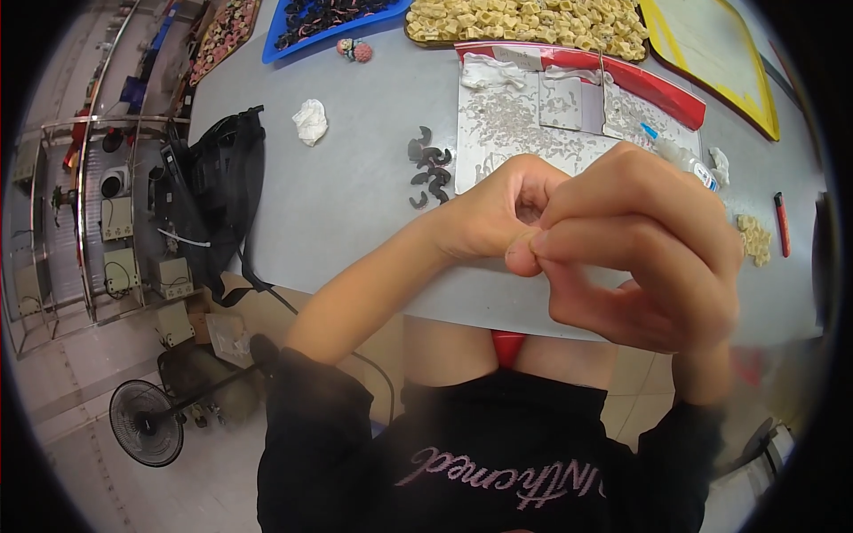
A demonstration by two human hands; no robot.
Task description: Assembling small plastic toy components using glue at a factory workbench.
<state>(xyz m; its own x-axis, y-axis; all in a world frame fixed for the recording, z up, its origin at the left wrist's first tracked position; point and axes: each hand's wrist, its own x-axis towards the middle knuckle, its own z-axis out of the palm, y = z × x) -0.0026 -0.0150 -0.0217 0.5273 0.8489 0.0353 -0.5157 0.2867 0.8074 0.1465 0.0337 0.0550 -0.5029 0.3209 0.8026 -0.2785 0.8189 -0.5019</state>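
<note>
My left hand (502,209) and my right hand (653,244) meet over the near edge of the table, raised close to the camera. Their fingertips are pinched together. Anything between them is too small or too hidden to make out. Just left of my left hand lie several black curved pieces (435,175). Beyond both hands is a white board (498,124) dotted with dried grey-white smears, with a red strip (657,98) along its far edge. A clear bottle with a blue tip (684,160) lies behind my right hand, partly covered by it.
Along the far side stand a blue tray (275,51) of dark pieces, a tray heaped with cream pieces (533,25) and a yellow-rimmed tray (771,115). A crumpled tissue (311,122) and black bag (213,195) sit left; cream pieces (755,240) and a red pen-like tool (782,225) right.
</note>
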